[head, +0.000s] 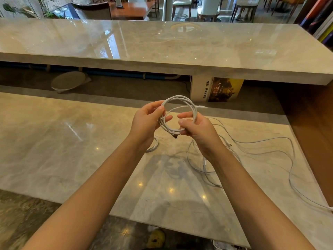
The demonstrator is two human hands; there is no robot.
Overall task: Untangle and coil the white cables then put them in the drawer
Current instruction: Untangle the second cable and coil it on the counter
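I see both hands pinching one coiled white cable, held above the marble counter: left hand clamps the coil at 9 o'clock, right hand grips it at 5 o'clock. One plug end sticks out at 2 o'clock. Loose white cables sprawl on the counter at 4 o'clock, another small coil lying under the left wrist.

loose cables cut off right, small coil half hidden behind left wrist
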